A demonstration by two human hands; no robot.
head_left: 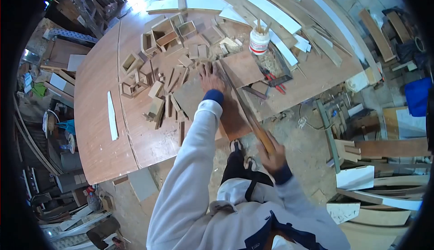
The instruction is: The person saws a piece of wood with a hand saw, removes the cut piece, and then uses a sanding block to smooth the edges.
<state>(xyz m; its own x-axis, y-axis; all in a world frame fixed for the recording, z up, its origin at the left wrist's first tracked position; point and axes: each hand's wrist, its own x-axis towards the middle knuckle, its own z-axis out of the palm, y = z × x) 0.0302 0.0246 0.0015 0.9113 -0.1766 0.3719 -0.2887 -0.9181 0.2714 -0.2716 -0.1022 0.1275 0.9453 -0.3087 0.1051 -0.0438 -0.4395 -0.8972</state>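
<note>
My right hand [272,156] is wrapped round the wooden handle of a long, narrow hand saw [246,109]. Its blade runs away from me across the table edge, beside a reddish-brown board [233,116]. My left hand [211,79] lies flat with the fingers spread, pressing on a greyish wooden board [189,97] just left of the blade. Small offcuts [198,51] lie close to its fingertips. To the right of the blade is another flat brown board [243,69]. How deep the saw's teeth sit in the wood cannot be made out.
Small wooden box frames [167,35] and loose blocks cover the table's [97,114] middle. A white tub [259,42] holding sticks stands near red-handled pliers [276,82]. Long strips [266,8] lie at the back. Stacked boards [384,182] fill the floor at right.
</note>
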